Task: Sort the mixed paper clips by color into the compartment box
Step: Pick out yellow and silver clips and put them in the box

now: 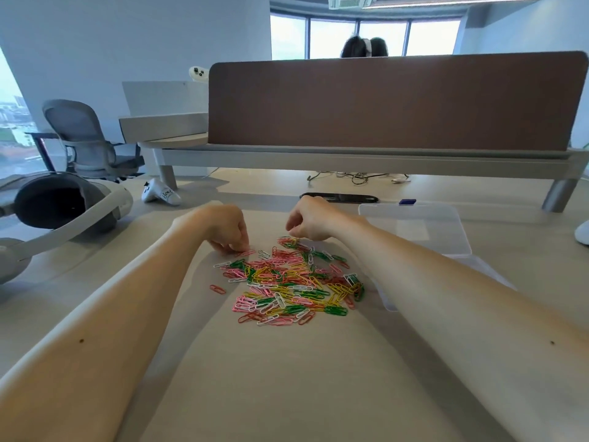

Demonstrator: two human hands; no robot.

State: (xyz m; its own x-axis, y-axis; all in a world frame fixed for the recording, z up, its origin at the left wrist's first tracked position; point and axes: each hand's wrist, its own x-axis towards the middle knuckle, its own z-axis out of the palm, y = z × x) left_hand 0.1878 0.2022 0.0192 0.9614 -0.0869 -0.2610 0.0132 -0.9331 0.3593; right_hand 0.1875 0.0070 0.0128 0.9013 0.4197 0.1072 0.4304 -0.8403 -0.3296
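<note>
A heap of mixed paper clips (288, 282) in pink, green, yellow, red and white lies on the table in front of me. My left hand (224, 229) is at the heap's far left edge, its curled fingertips touching a pink clip (247, 252) that lies on the table. My right hand (307, 220) hovers over the heap's far edge with fingers curled; whether it holds a clip I cannot tell. The clear plastic compartment box (414, 228) sits to the right, with its lid open and partly hidden behind my right forearm.
A VR headset (63, 205) rests at the left edge, with a white controller (159, 193) behind my left hand. A brown desk divider (395, 100) closes off the far side. A single red clip (217, 289) lies apart, left of the heap. An office chair stands at far left.
</note>
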